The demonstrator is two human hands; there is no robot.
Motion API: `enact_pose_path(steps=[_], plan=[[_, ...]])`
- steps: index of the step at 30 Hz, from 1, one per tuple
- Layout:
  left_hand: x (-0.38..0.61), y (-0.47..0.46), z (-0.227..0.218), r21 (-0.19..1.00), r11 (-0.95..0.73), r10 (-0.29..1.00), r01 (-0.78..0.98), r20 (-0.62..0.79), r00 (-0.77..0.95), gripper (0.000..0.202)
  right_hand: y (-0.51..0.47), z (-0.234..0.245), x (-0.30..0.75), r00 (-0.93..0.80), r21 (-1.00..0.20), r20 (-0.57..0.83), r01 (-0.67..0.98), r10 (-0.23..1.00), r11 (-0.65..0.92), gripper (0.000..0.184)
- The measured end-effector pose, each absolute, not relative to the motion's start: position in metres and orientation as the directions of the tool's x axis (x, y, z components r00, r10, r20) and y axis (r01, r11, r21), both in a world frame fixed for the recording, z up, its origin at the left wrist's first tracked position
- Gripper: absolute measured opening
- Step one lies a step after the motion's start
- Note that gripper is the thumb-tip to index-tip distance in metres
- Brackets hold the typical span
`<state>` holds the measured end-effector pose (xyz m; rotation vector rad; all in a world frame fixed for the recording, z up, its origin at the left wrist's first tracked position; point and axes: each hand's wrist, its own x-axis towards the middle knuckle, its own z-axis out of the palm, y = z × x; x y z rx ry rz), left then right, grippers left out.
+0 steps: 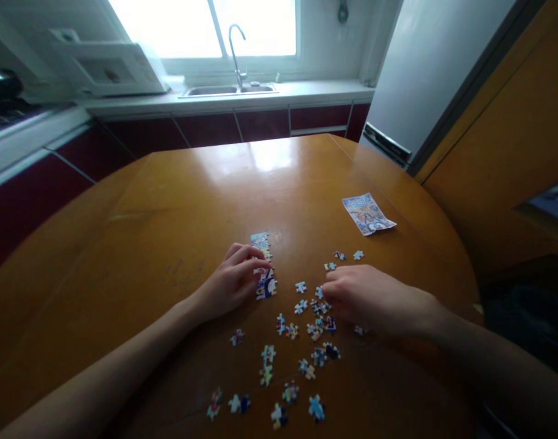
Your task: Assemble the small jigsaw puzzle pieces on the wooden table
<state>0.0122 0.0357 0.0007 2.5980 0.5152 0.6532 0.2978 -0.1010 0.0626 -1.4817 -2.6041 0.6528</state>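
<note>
My left hand rests on the round wooden table, its curled fingertips pressing on a joined strip of puzzle pieces. My right hand lies knuckles up among several loose puzzle pieces, fingers curled down onto the pieces at its left edge; whether it holds one is hidden. More loose pieces are scattered toward the near edge of the table.
A printed picture card lies at the far right of the table. Beyond the table runs a kitchen counter with a sink and tap under a bright window. A tall grey fridge stands at right.
</note>
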Motion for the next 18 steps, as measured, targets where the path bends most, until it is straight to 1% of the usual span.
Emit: enact_pose_path(steps=[3,6,14,18], plan=[[0.013,0.035,0.001,0.471,-0.847,0.440,0.248,0.359,0.823,0.026,-0.110,0.065,0.288,-0.632,-0.436,-0.151,0.732,0.760,0.523,0.009],[0.013,0.035,0.002,0.470,-0.850,0.433,0.239,0.363,0.825,0.025,-0.117,0.061,0.279,-0.680,-0.415,-0.170,0.706,0.713,0.574,0.004],[0.012,0.035,0.000,0.467,-0.852,0.429,0.235,0.366,0.826,0.027,-0.126,0.046,0.270,-0.718,-0.383,-0.158,0.677,0.678,0.628,0.010],[0.013,0.035,-0.001,0.474,-0.847,0.435,0.242,0.354,0.828,0.027,-0.129,0.048,0.271,-0.739,-0.424,-0.141,0.646,0.659,0.635,0.009]])
